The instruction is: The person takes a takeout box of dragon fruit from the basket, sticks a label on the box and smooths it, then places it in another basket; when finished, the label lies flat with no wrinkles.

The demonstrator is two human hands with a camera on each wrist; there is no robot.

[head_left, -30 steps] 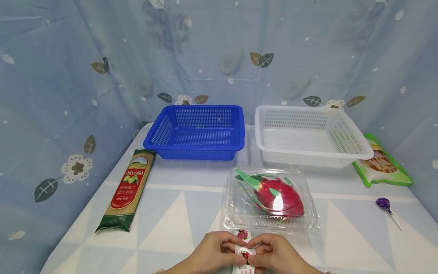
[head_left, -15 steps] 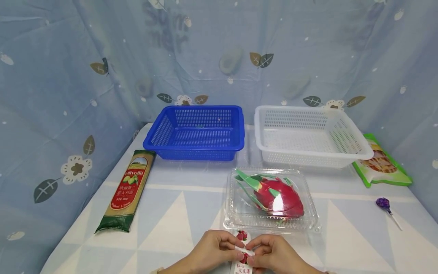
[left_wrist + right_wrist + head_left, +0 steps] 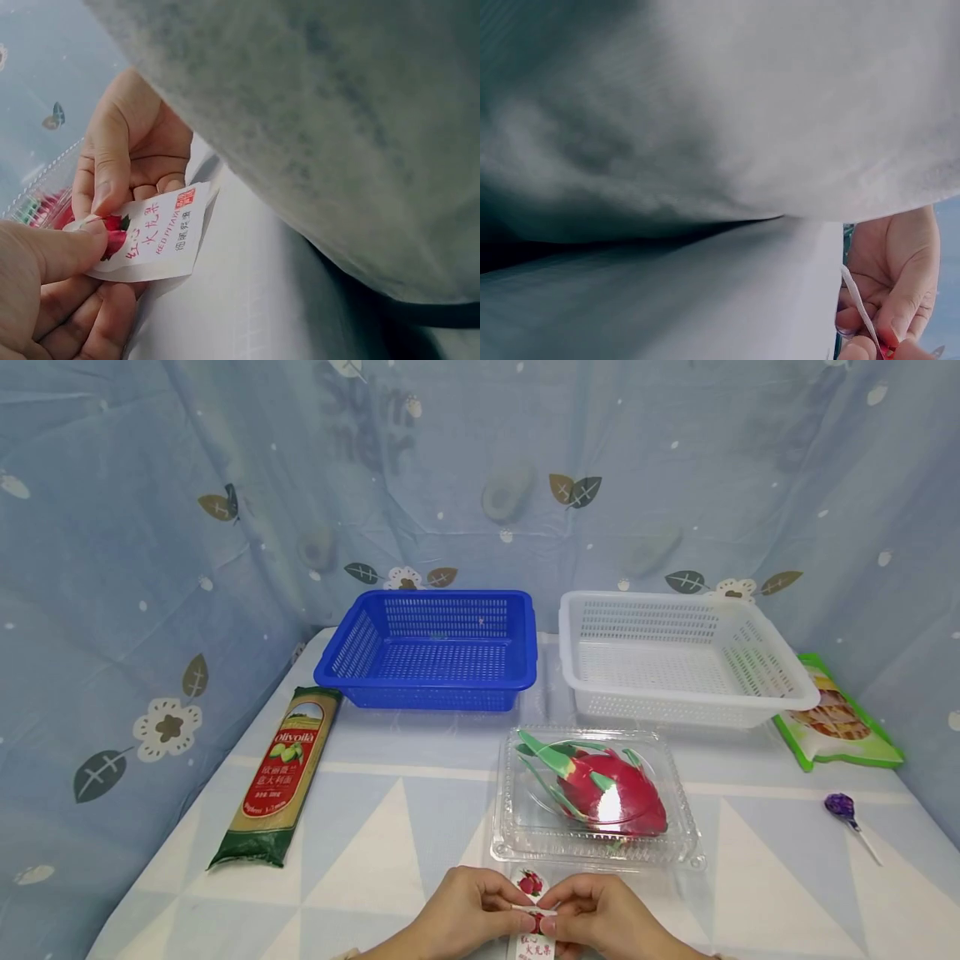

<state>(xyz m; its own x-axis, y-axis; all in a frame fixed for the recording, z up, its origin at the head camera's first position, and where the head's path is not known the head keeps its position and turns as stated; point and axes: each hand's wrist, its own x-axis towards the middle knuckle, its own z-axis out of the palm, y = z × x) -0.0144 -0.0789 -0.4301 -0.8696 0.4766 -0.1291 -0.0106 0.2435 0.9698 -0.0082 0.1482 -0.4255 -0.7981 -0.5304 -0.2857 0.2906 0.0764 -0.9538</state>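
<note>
Both hands meet at the table's near edge in the head view. My left hand (image 3: pixel 468 912) and my right hand (image 3: pixel 592 913) each pinch, between thumb and fingers, a white sticker label (image 3: pixel 534 947) printed with red fruit and red characters. Another printed fruit picture (image 3: pixel 529 883) shows just beyond the fingertips. The left wrist view shows the label (image 3: pixel 169 234) with its printed side visible and its free end sticking out past the thumbs. Just beyond the hands, a clear plastic box (image 3: pixel 525 810) encloses a red dragon fruit (image 3: pixel 615 793) with green tips.
Behind the box stand a blue basket (image 3: pixel 435 697) and a white basket (image 3: pixel 675 706). A spaghetti pack (image 3: pixel 277 777) lies at the left. On the right are a green and white food bag (image 3: pixel 836 714) and a purple-wrapped lollipop (image 3: pixel 842 807).
The label has shifted and tilted slightly between the fingers, and the printed fruit beyond them sits a little nearer. Both hands keep nearly the same place and hold.
</note>
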